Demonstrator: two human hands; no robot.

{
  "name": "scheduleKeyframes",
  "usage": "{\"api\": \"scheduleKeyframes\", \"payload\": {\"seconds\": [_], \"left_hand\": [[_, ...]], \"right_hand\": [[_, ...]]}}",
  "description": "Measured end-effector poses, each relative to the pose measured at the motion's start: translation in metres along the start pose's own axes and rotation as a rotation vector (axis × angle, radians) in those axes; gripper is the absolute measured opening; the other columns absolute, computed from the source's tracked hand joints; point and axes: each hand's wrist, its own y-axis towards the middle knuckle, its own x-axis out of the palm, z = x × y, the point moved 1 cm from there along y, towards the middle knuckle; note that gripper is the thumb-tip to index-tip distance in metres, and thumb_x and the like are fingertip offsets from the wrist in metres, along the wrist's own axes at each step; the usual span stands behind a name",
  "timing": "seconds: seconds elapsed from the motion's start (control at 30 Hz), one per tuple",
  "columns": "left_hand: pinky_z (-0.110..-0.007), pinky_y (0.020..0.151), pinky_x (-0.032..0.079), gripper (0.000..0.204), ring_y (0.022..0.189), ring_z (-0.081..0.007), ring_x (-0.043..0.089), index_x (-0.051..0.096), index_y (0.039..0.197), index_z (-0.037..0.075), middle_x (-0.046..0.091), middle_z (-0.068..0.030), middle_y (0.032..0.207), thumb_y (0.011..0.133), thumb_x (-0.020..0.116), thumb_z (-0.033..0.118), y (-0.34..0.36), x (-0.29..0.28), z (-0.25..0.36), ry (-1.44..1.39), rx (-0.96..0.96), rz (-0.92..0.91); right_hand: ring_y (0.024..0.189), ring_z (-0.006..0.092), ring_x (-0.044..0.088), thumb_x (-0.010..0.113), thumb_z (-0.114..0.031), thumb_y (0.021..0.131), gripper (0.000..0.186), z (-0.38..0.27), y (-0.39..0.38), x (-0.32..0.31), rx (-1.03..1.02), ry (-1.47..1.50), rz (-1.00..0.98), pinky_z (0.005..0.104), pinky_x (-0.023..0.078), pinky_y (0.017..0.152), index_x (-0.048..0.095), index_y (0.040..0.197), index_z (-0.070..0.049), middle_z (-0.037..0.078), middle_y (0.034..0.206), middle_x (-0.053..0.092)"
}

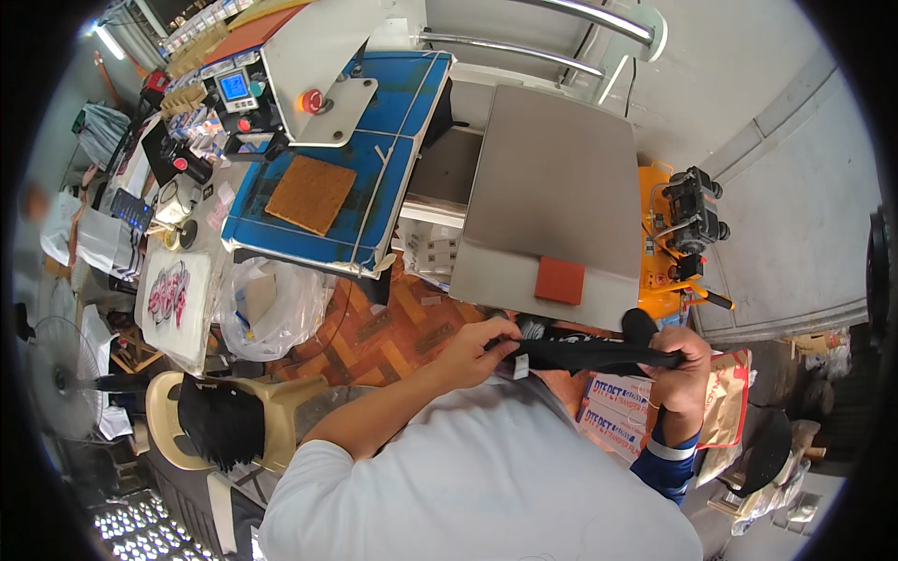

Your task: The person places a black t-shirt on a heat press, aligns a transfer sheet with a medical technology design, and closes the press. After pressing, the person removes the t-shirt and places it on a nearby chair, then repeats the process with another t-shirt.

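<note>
A black garment (pixel 599 355) is stretched between my two hands in front of my chest, gathered into a band, with a small white tag at its left end. Its exact cut cannot be made out. My left hand (pixel 482 350) pinches the left end, next to the tag. Closed round the other end is my right hand (pixel 681 366), with a dark blue, white-banded piece at that wrist. Just beyond the garment lies a flat grey press bed (pixel 561 178), and a red-orange square pad (pixel 559 280) rests on its near edge.
Left of the grey bed is a blue press bed (pixel 383 201) bearing a brown square pad (pixel 311 194), under a control box. An orange air compressor (pixel 662 234) stands right. Film boxes (pixel 608 421) sit low beside me. A beige chair (pixel 292 402) holds dark cloth; a fan (pixel 64 379) is far left.
</note>
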Motion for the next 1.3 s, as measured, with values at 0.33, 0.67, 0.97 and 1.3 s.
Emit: {"api": "scheduleKeyframes", "payload": {"seconds": [0.33,0.67,0.97,1.3], "left_hand": [[-0.04,0.081,0.053,0.022,0.092,-0.0289,0.068,0.071,0.1,0.005,0.07,-0.0117,0.095,0.08,0.079,0.009,-0.025,-0.032,-0.038,0.604,0.297,0.337],[-0.038,0.074,0.053,0.021,0.088,-0.0294,0.068,0.068,0.096,0.005,0.068,-0.0081,0.091,0.078,0.077,-0.002,-0.043,-0.105,0.076,0.551,0.476,0.349],[-0.031,0.074,0.056,0.021,0.083,-0.0209,0.072,0.072,0.099,0.003,0.073,-0.0083,0.09,0.08,0.081,-0.003,-0.012,-0.135,0.191,0.772,0.531,0.557],[-0.038,0.075,0.053,0.021,0.081,-0.0286,0.072,0.074,0.098,-0.001,0.074,-0.0156,0.086,0.093,0.072,0.019,0.225,-0.235,0.304,1.244,0.393,0.75]], "right_hand": [[0.075,0.0101,0.051,0.075,0.016,0.076,0.029,-0.016,-0.024,-0.045,-0.122,-0.215,0.352,0.0235,0.043,0.071,0.058,0.088,-0.005,0.0,0.081,0.056],[0.087,0.0159,0.066,0.065,0.006,0.083,0.016,0.096,-0.067,-0.11,0.279,-0.647,0.518,0.0314,0.053,0.082,0.07,0.098,0.001,0.006,0.09,0.07],[0.076,0.0134,0.045,0.068,-0.011,0.089,0.018,0.064,-0.027,-0.204,0.204,-0.654,0.376,0.0282,0.04,0.068,0.052,0.087,-0.003,0.0,0.08,0.047],[0.084,0.0358,0.068,0.064,-0.02,0.094,0.025,0.001,0.285,-0.227,0.022,-1.04,0.317,0.0412,0.051,0.077,0.07,0.099,0.003,0.022,0.089,0.07]]}}
